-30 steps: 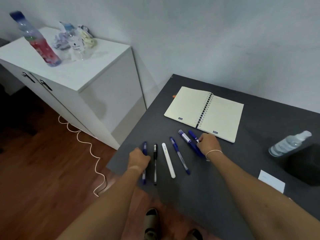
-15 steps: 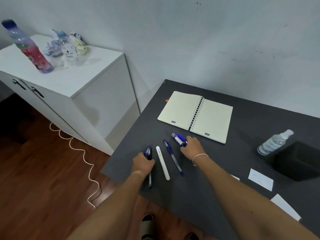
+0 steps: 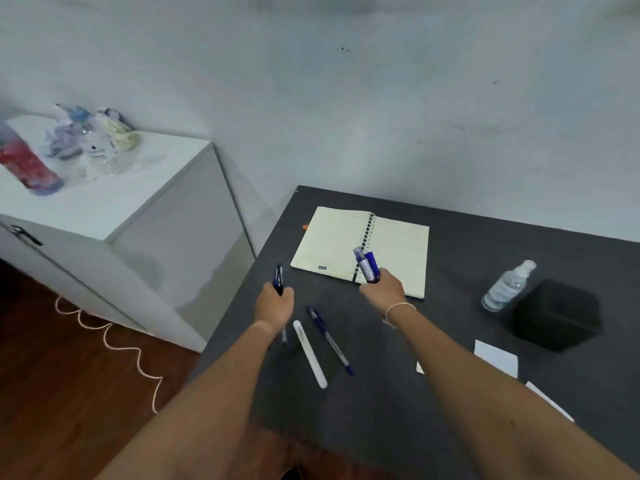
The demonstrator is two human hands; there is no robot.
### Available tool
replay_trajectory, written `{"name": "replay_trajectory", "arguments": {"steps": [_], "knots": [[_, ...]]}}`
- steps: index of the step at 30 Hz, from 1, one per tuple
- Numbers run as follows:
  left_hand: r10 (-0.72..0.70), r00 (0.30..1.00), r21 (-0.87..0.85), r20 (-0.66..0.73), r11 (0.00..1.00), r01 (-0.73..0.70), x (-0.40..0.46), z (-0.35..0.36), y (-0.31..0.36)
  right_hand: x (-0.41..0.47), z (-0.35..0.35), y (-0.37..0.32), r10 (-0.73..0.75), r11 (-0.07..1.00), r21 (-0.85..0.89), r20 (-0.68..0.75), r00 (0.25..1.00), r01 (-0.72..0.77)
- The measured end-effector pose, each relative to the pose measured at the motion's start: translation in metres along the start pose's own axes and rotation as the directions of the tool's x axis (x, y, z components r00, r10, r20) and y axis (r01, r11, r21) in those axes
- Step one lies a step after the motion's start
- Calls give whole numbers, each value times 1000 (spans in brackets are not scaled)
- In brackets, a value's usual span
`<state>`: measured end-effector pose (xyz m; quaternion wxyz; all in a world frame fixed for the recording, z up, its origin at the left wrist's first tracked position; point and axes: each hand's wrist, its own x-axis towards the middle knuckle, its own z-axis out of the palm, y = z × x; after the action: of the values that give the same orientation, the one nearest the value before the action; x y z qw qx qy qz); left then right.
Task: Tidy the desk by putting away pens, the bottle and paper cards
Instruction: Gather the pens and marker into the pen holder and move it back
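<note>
— What did we have in hand?

— Our left hand was closed around dark blue pens, and our right hand gripped two blue markers in front of the open notebook.

— And on the desk?

— A white pen and a blue pen lay side by side between our arms. The clear bottle lay beside a black holder, with paper cards nearer us.

White pen and blue pen flat on desk, clear bottle lying beside black box, white paper cards near edge
</note>
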<state>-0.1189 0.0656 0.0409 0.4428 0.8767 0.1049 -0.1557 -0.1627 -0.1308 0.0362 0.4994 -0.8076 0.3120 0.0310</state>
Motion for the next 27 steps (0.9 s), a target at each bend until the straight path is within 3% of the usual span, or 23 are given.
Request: {"name": "replay_trajectory", "arguments": {"steps": [6, 11, 16, 20, 24, 27], "knots": [[285, 938, -151, 199, 954, -258, 0, 47, 111, -5, -95, -23, 46, 940, 338, -251, 967, 43], [419, 802, -360, 427, 892, -274, -47, 118, 198, -27, -190, 0, 94, 883, 449, -449, 888, 134], [504, 683, -393, 528, 858, -330, -106, 191, 247, -54, -258, 44, 180, 842, 504, -599, 780, 193], [533, 587, -325, 610, 843, -428, -139, 236, 262, -65, -289, 77, 240, 840, 512, -650, 721, 181], [576, 499, -307, 647, 796, -522, -155, 268, 265, -65, -304, 103, 246, 838, 527, -592, 767, 138], [595, 489, -272, 638, 768, -579, -157, 282, 261, -60, -307, 116, 239, 827, 549, -540, 807, 122]]}}
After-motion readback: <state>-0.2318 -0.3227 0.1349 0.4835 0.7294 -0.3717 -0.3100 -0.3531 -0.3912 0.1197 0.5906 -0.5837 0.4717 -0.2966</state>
